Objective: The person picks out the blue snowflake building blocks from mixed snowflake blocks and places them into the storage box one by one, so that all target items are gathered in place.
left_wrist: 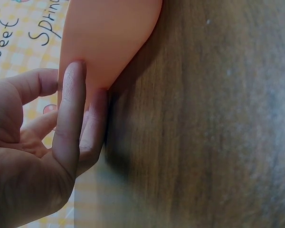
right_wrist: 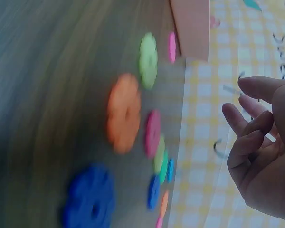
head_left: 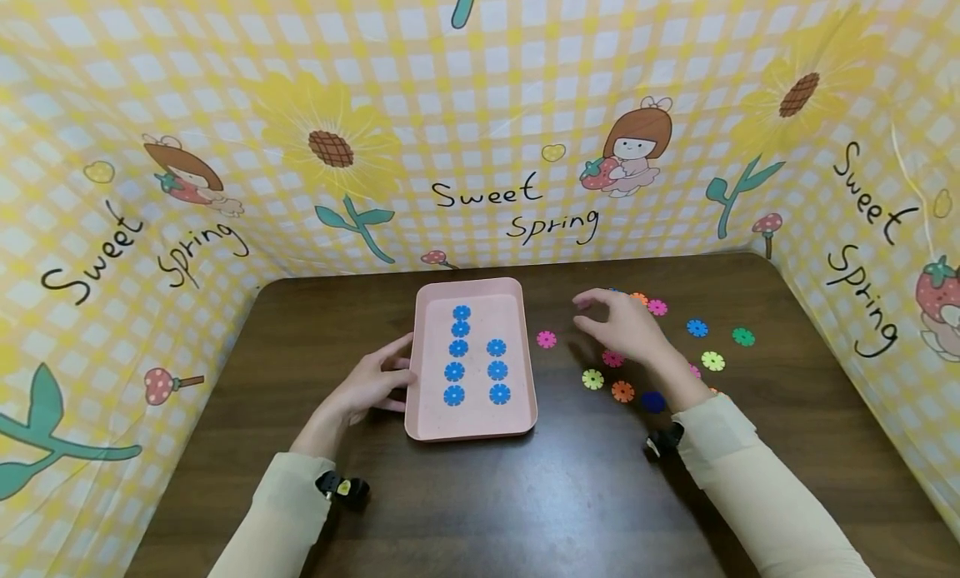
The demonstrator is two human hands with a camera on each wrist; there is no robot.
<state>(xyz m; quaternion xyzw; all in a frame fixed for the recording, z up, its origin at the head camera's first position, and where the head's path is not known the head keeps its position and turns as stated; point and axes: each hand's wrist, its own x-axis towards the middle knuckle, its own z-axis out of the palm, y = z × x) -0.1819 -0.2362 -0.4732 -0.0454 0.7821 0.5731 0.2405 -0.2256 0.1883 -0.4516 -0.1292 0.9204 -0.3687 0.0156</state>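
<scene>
Left hand (head_left: 372, 386) resting with straight fingers against the left rim of the pink tray (head_left: 430, 311), holding nothing. Right hand (head_left: 621, 324) hovering palm-down, fingers loosely spread and empty, over scattered flower discs (head_left: 592, 379) at 3 o'clock of the tray. Tray near table centre, long axis running 12 to 6, eight blue discs (head_left: 453, 395) inside.

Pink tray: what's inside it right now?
The pink tray holds eight blue flower discs in two columns: five on the left, three on the right. No other colours are inside. The left hand touches the tray's outer left edge and covers none of them.
</scene>
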